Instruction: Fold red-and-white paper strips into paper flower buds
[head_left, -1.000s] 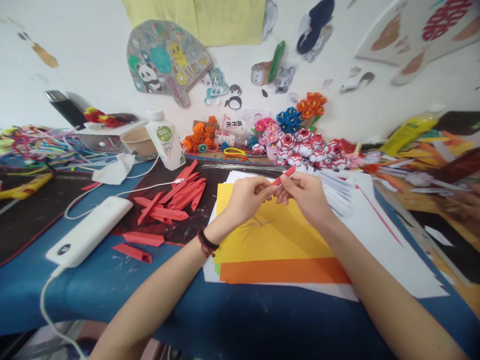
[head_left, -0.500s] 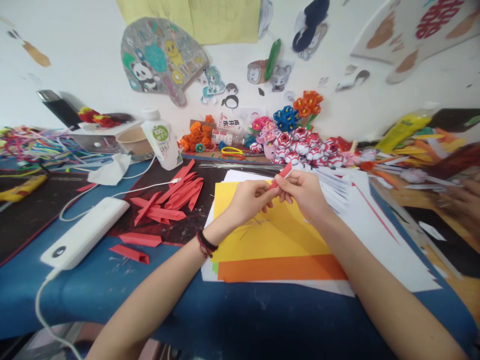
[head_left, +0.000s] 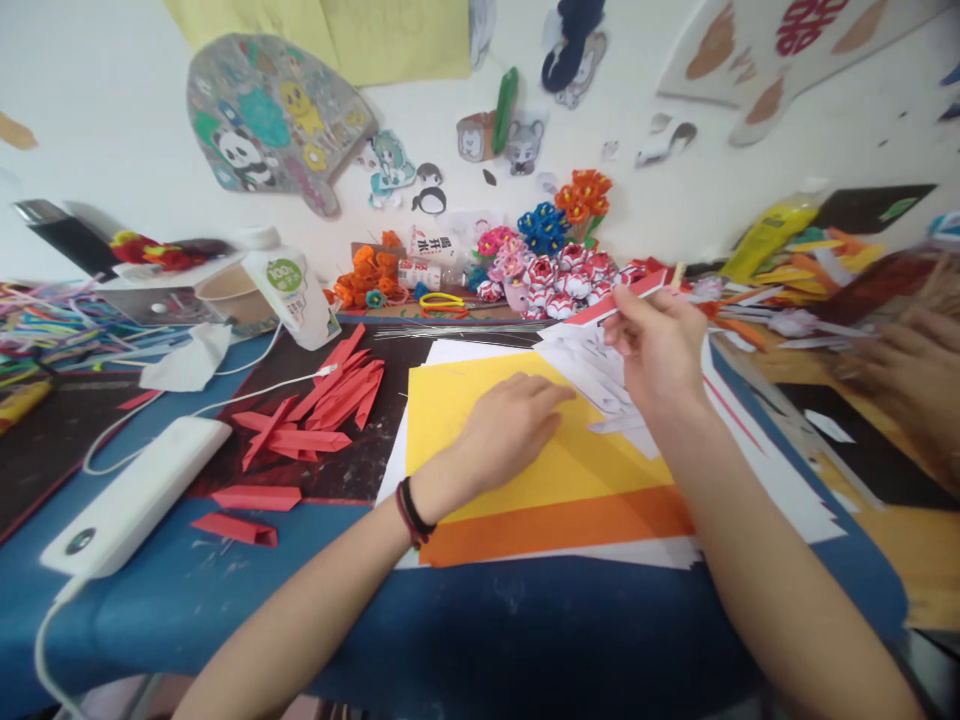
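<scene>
The two hands are apart. The right hand (head_left: pixel 664 345) pinches a red-and-white paper strip (head_left: pixel 592 314) between thumb and fingers, holding it aslant above the far edge of the paper stack, its right end higher. The left hand (head_left: pixel 514 430) is loosely spread, palm down, over a yellow sheet (head_left: pixel 555 475); whether it touches the sheet, I cannot tell. An orange sheet (head_left: pixel 555 528) shows along the near edge of the yellow one, and white strips (head_left: pixel 592 375) lie between the two hands on the far side. To the left, a heap of folded red papers (head_left: pixel 330 400) lies on a dark mat (head_left: pixel 360 472), with a white power bank (head_left: pixel 142 495) farther left on the blue surface (head_left: pixel 480 630). Red-and-white flowers (head_left: pixel 570 280) stand at the far side.
</scene>
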